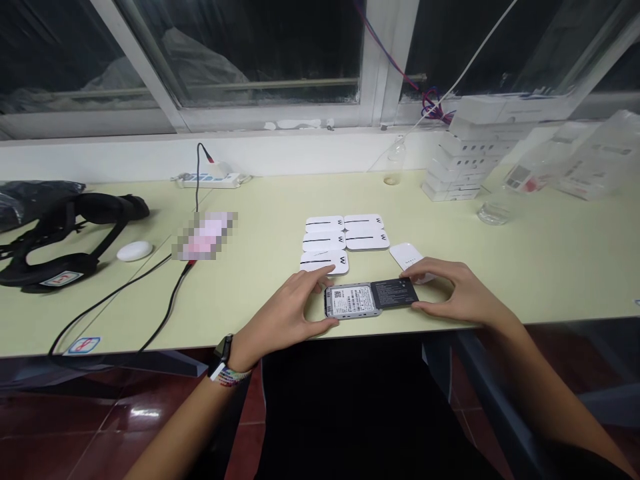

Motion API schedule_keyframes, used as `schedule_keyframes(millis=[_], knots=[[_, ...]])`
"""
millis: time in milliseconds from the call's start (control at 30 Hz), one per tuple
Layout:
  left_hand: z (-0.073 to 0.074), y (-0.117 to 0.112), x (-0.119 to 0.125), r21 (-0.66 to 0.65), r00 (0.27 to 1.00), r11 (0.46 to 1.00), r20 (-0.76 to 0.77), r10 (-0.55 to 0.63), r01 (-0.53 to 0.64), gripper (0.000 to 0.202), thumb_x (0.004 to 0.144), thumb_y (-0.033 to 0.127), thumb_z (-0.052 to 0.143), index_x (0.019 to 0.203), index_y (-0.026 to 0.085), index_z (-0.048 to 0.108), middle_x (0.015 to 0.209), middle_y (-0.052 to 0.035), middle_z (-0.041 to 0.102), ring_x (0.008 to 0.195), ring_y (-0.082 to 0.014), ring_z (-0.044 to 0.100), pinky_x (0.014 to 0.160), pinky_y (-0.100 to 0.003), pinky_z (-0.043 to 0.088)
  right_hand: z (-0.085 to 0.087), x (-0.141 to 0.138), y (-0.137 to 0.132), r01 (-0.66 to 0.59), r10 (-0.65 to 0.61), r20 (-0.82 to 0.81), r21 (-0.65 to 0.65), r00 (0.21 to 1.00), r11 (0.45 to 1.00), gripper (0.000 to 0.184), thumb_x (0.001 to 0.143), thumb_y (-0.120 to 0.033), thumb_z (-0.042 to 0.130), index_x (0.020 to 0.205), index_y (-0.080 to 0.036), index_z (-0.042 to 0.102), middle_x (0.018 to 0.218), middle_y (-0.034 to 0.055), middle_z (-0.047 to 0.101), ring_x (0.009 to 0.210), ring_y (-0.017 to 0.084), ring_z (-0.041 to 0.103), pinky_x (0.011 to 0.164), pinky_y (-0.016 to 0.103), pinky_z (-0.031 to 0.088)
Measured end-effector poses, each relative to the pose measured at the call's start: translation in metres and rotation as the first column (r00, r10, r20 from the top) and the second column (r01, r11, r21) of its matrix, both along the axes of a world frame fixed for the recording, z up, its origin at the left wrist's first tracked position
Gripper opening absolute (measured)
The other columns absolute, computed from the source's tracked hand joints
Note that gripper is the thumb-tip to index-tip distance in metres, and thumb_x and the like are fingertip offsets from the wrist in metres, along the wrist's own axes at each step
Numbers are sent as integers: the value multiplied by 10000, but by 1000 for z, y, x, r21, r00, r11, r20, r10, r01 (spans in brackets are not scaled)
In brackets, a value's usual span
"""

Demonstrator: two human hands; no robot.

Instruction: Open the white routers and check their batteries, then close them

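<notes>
My left hand (295, 308) is closed around the left end of a small open device (353, 301), which has a white printed label with a QR code inside its bay. In my right hand (457, 293), a black flat battery (395, 293) is pinched between thumb and fingers. The battery's left edge meets the right end of the device; I cannot tell whether it is partly seated. Behind my right fingers lies a white cover (407, 256), partly hidden by them. Just beyond my left fingers sit several white devices (325, 241) with a black W mark, in two columns.
At left are a black headset (75, 233), a white oval object (135, 251) and a blurred-out phone-like item (206, 236) with cables. A power strip (210, 180) lies by the wall. Stacked white boxes (463, 157) and clear bottles (495, 208) stand at back right.
</notes>
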State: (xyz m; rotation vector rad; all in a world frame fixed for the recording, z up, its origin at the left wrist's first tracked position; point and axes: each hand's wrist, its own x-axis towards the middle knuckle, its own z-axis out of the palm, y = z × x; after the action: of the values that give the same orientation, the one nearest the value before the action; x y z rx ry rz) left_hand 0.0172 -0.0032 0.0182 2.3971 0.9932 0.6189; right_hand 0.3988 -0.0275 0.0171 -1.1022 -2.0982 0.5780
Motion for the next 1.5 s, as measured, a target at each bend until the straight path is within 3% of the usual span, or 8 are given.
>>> schedule_keyframes(millis=[700,1033,1233,1500], knots=[[0,1,0,24,1000,1000,-14,-9,9,842,965,421,835,1682,369,396,1417,-73,701,1272,-321,666,1148,-551,543,-1,0,-1,28,-28,18,-2,999,1000,388,901,-336,870,1275,-319,767,1205,33,812,1022,254,775,938,444,663],[-1,1,1,38,1000,999,-26,-7,8,866,958,457,845,1683,352,383,1443,-90,682,1281,-331,669,1144,-566,551,2,-9,-1,0,1,-7,67,1000,998,376,895,-320,869,1257,-299,769,1091,39,821,917,241,774,866,415,667],[2,0,2,45,999,999,-33,-13,15,851,966,449,837,1682,345,390,1474,-100,678,1346,-352,649,1169,-581,534,13,-19,3,-29,29,-2,112,1000,993,383,893,-283,843,1265,-301,750,1082,37,806,893,231,758,865,408,652],[2,0,3,17,1000,1000,-25,11,-10,914,952,449,848,1711,356,347,1456,-106,689,1335,-363,655,1159,-585,535,41,-49,24,-163,163,8,80,987,983,605,885,-342,854,1456,-313,655,1152,49,795,1030,266,764,990,430,634]])
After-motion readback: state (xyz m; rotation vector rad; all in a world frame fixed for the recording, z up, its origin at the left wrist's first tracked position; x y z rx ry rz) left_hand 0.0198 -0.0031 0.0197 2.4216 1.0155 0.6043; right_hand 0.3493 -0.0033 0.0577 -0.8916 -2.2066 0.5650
